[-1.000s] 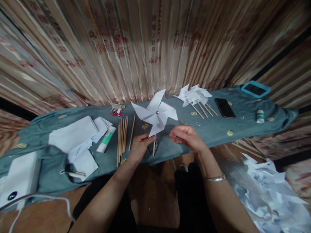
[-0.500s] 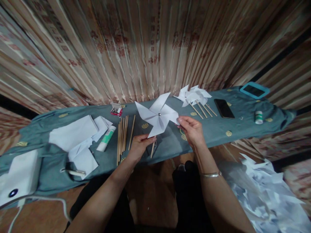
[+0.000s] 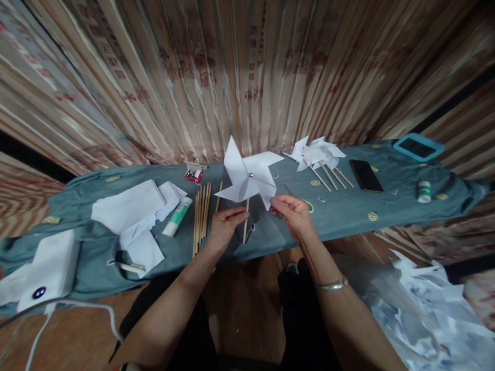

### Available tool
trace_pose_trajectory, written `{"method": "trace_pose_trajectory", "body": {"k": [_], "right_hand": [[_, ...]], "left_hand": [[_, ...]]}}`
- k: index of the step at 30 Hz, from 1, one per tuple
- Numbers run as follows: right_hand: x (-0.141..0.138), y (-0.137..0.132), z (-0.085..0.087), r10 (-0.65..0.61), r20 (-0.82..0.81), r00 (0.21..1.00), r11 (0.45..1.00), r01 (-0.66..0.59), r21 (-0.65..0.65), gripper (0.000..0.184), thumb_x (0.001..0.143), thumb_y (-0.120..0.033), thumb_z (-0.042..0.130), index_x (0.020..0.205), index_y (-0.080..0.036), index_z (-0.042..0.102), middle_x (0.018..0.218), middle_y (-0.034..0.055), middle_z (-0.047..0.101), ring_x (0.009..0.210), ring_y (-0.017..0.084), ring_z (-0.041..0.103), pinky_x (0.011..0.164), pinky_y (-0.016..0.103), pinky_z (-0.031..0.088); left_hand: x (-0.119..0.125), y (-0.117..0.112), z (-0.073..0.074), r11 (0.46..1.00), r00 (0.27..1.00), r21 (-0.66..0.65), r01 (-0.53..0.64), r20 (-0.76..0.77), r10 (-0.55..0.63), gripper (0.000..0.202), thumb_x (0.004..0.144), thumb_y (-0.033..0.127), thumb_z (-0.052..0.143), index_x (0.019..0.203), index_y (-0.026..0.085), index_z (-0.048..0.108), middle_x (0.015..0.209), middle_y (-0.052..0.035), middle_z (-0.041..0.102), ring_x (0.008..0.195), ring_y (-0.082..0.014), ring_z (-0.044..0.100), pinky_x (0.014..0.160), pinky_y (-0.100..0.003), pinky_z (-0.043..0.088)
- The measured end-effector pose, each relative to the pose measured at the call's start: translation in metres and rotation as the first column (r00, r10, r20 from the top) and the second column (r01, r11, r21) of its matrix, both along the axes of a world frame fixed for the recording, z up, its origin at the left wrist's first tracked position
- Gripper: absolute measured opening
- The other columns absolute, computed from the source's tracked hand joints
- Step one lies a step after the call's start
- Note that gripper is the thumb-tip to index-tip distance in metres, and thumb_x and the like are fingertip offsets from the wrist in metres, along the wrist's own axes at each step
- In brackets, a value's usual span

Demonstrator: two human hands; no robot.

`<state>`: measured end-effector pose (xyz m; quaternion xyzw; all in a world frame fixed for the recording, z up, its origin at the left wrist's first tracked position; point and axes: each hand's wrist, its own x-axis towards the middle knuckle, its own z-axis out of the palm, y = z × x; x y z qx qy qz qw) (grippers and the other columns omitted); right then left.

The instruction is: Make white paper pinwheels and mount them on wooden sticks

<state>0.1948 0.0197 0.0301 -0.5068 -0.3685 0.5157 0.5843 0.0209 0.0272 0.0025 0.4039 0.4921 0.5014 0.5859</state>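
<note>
A white paper pinwheel (image 3: 242,180) with a silver pin at its centre is held up over the table, mounted on a thin wooden stick (image 3: 246,226). My left hand (image 3: 226,224) is closed round that stick just below the blades. With thumb and fingers my right hand (image 3: 292,214) pinches the tip of the lower right blade. Left of my left hand lie several loose wooden sticks (image 3: 201,211). Behind my right hand is a pair of scissors (image 3: 309,206), partly hidden by it.
Finished pinwheels (image 3: 319,154) lie at the back right, beside a black phone (image 3: 365,175) and a blue-framed device (image 3: 418,148). Left are a pin box (image 3: 193,173), glue stick (image 3: 178,216), paper sheets (image 3: 127,206) and a white power bank (image 3: 50,268). A bag of paper pieces (image 3: 433,309) stands lower right.
The pinwheel's blades have turned on the pin. My right hand has moved slightly down with a blade tip in its fingers, while my left hand stays on the stick. The view has shifted a little.
</note>
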Motion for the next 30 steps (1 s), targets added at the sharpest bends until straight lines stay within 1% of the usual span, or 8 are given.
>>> {"method": "trace_pose_trajectory", "body": {"k": [10, 15, 17, 19, 22, 25, 27, 30], "right_hand": [[-0.018, -0.005, -0.002, 0.148, 0.047, 0.988, 0.989, -0.149, 0.009, 0.039, 0.052, -0.056, 0.084, 0.06, -0.021, 0.069, 0.056, -0.0007, 0.068, 0.053, 0.011, 0.059, 0.053, 0.024, 0.046], [-0.023, -0.01, 0.001, 0.275, 0.147, 0.95, 0.957, -0.286, 0.058, 0.038, 0.058, -0.058, 0.08, 0.063, -0.021, 0.072, 0.062, 0.0004, 0.071, 0.057, 0.012, 0.06, 0.058, 0.026, 0.049], [-0.019, -0.012, 0.005, 0.29, 0.198, 0.936, 0.948, -0.31, 0.077, 0.038, 0.061, -0.058, 0.079, 0.063, -0.021, 0.072, 0.061, 0.0005, 0.07, 0.055, 0.011, 0.059, 0.056, 0.026, 0.048], [-0.009, -0.013, 0.009, 0.222, 0.232, 0.947, 0.962, -0.251, 0.105, 0.036, 0.063, -0.056, 0.078, 0.061, -0.021, 0.07, 0.057, 0.0, 0.069, 0.05, 0.01, 0.055, 0.051, 0.024, 0.044], [0.012, -0.009, 0.01, -0.039, 0.237, 0.971, 0.984, -0.005, 0.18, 0.034, 0.068, -0.052, 0.077, 0.058, -0.021, 0.068, 0.055, -0.0006, 0.067, 0.046, 0.009, 0.049, 0.048, 0.023, 0.04], [0.032, -0.003, 0.005, -0.344, 0.225, 0.912, 0.923, 0.284, 0.26, 0.028, 0.066, -0.047, 0.08, 0.068, -0.021, 0.07, 0.064, -0.0002, 0.069, 0.057, 0.012, 0.056, 0.058, 0.026, 0.046], [0.039, 0.001, -0.003, -0.409, 0.275, 0.87, 0.901, 0.336, 0.275, 0.029, 0.065, -0.045, 0.08, 0.08, -0.021, 0.073, 0.075, 0.0013, 0.072, 0.068, 0.015, 0.062, 0.069, 0.029, 0.049], [0.043, 0.005, -0.013, -0.353, 0.345, 0.87, 0.925, 0.269, 0.268, 0.027, 0.067, -0.044, 0.079, 0.083, -0.023, 0.075, 0.093, 0.0042, 0.074, 0.087, 0.019, 0.066, 0.08, 0.032, 0.05]], "left_hand": [[-0.001, -0.001, -0.001, 1.0, 0.999, 0.003, 0.025, 0.024, -0.025, 0.031, 0.051, 0.033, 0.086, 0.077, 0.018, 0.079, 0.078, -0.0048, 0.077, 0.08, -0.0207, 0.069, 0.089, -0.035, 0.05], [0.0, -0.002, -0.002, 0.995, 0.994, 0.03, 0.096, 0.051, -0.097, 0.031, 0.053, 0.037, 0.086, 0.077, 0.018, 0.079, 0.079, -0.0048, 0.077, 0.08, -0.0223, 0.069, 0.086, -0.036, 0.051], [-0.001, -0.003, 0.0, 0.994, 0.994, 0.03, 0.102, 0.043, -0.104, 0.033, 0.053, 0.039, 0.086, 0.077, 0.018, 0.079, 0.08, -0.0052, 0.077, 0.082, -0.0235, 0.07, 0.088, -0.037, 0.051], [-0.001, -0.003, 0.001, 0.996, 0.995, 0.017, 0.089, 0.037, -0.089, 0.034, 0.051, 0.039, 0.087, 0.076, 0.018, 0.079, 0.08, -0.0055, 0.077, 0.085, -0.0245, 0.07, 0.091, -0.039, 0.05], [-0.001, -0.004, 0.002, 0.996, 0.996, -0.006, 0.085, 0.029, -0.084, 0.034, 0.049, 0.039, 0.089, 0.074, 0.019, 0.078, 0.081, -0.0049, 0.078, 0.085, -0.0242, 0.07, 0.092, -0.039, 0.05], [0.0, -0.005, 0.0, 0.993, 0.993, -0.031, 0.114, 0.036, -0.113, 0.034, 0.047, 0.038, 0.089, 0.074, 0.019, 0.078, 0.08, -0.0049, 0.078, 0.082, -0.0228, 0.07, 0.089, -0.038, 0.05], [0.001, -0.006, 0.0, 0.99, 0.991, -0.049, 0.131, 0.039, -0.129, 0.035, 0.045, 0.038, 0.09, 0.073, 0.019, 0.078, 0.078, -0.005, 0.077, 0.079, -0.0222, 0.07, 0.088, -0.037, 0.051], [0.003, -0.007, 0.0, 0.988, 0.989, -0.057, 0.146, 0.036, -0.144, 0.036, 0.045, 0.038, 0.09, 0.072, 0.019, 0.078, 0.078, -0.0052, 0.077, 0.078, -0.0223, 0.07, 0.087, -0.038, 0.051]]}}
